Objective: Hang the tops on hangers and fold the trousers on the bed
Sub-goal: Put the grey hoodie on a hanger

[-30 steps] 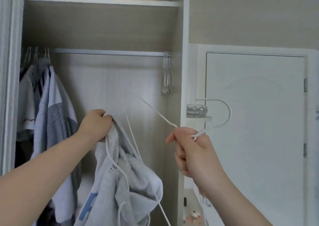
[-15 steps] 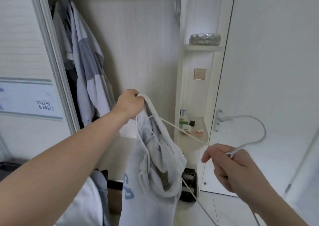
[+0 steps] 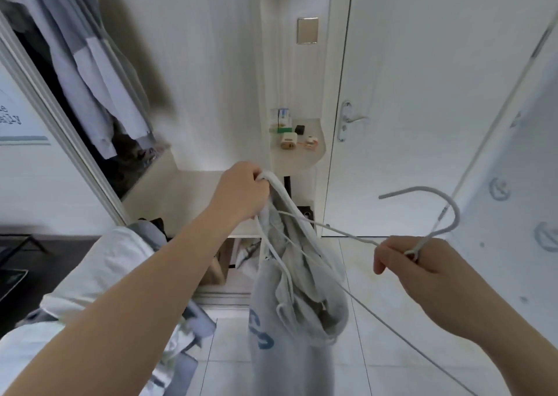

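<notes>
A light grey hooded top (image 3: 290, 329) with blue lettering and white drawstrings hangs from my left hand (image 3: 241, 190), which grips its neck edge in front of the open wardrobe. My right hand (image 3: 419, 262) pinches a thin white wire hanger (image 3: 434, 196) at the base of its hook. The hook curves up to the right of the top. One hanger arm runs left into the top's neck opening, the other slants down to the lower right.
Shirts (image 3: 90, 72) hang at the upper left inside the wardrobe. A small shelf (image 3: 314, 154) holds several small items. A white door with a handle (image 3: 347, 120) stands right of it. More pale clothes (image 3: 99, 274) drape over my left arm. Tiled floor (image 3: 377, 365) lies below.
My view has tilted from the wardrobe rail down to the floor. Both hands have kept their grip on the top and the hanger, and the hanger arm stays in the neck opening.
</notes>
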`<control>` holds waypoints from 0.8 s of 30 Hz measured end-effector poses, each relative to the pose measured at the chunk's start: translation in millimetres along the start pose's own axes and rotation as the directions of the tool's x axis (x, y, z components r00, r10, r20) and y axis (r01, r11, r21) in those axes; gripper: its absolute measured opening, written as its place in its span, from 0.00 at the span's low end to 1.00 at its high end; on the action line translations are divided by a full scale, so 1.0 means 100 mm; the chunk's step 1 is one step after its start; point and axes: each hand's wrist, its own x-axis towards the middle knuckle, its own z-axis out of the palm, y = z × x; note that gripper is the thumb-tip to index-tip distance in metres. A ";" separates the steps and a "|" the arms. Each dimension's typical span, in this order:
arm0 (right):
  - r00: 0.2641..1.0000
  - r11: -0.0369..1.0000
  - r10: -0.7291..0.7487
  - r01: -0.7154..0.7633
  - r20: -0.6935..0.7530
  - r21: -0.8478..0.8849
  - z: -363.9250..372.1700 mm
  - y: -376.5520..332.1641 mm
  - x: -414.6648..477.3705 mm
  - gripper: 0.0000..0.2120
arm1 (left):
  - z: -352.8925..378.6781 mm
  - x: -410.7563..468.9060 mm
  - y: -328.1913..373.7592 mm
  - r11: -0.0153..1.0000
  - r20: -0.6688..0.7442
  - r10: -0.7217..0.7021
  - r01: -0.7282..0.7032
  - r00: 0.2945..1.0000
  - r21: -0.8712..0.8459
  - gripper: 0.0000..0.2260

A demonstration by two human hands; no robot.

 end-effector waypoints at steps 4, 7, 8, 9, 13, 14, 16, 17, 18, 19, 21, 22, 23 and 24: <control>0.996 0.996 0.081 -0.080 0.030 -0.043 0.05 0.17 -0.18 0.16 | 0.22 -0.12 -0.06 1.000 0.015 0.005 -0.005 1.000 -0.016 0.11; 0.995 0.994 0.099 -0.100 0.014 0.052 0.11 0.24 -0.29 0.15 | 0.42 -0.22 -0.08 0.999 0.063 0.007 -0.004 0.998 -0.046 0.11; 0.994 0.992 0.105 -0.105 0.010 0.076 0.12 0.25 -0.31 0.15 | 0.48 -0.26 -0.07 0.998 0.074 0.008 -0.003 0.997 -0.065 0.11; 0.994 0.991 0.109 -0.110 0.012 0.080 0.13 0.27 -0.32 0.15 | 0.53 -0.30 -0.05 0.996 0.081 0.019 -0.012 0.997 -0.084 0.11; 0.993 0.991 0.116 -0.117 0.028 0.068 0.15 0.34 -0.31 0.16 | 0.58 -0.45 0.01 0.987 0.111 0.093 -0.077 0.989 -0.143 0.13; 0.993 0.991 0.113 -0.114 0.026 0.062 0.14 0.35 -0.30 0.16 | 0.56 -0.47 0.00 0.986 0.113 0.095 -0.077 0.989 -0.151 0.14; 0.994 0.993 0.108 -0.108 0.006 0.043 0.09 0.39 -0.27 0.16 | 0.51 -0.50 -0.04 0.982 0.113 0.079 -0.058 0.990 -0.178 0.14; 0.995 0.994 0.105 -0.105 -0.001 0.026 0.08 0.41 -0.25 0.16 | 0.48 -0.51 -0.06 0.980 0.116 0.072 -0.049 0.991 -0.191 0.14; 0.995 0.995 0.101 -0.101 0.001 0.011 0.09 0.44 -0.23 0.16 | 0.45 -0.52 -0.07 0.978 0.123 0.072 -0.046 0.990 -0.204 0.13; 0.995 0.995 0.097 -0.097 0.018 0.014 0.10 0.46 -0.22 0.17 | 0.43 -0.54 -0.07 0.975 0.133 0.073 -0.043 0.988 -0.217 0.12; 0.993 0.993 0.082 -0.089 0.084 0.078 0.17 0.47 -0.20 0.17 | 0.38 -0.59 -0.05 0.968 0.170 0.086 -0.042 0.982 -0.247 0.12; 0.992 0.992 0.068 -0.079 0.110 0.102 0.20 0.46 -0.16 0.16 | 0.37 -0.62 -0.02 0.964 0.200 0.099 -0.044 0.975 -0.263 0.12; 0.991 0.992 0.051 -0.064 0.122 0.105 0.24 0.46 -0.11 0.16 | 0.36 -0.64 0.01 0.959 0.235 0.117 -0.048 0.965 -0.280 0.12; 0.992 0.995 0.036 -0.048 0.124 0.093 0.29 0.46 -0.04 0.16 | 0.36 -0.66 0.05 0.952 0.266 0.137 -0.054 0.954 -0.300 0.13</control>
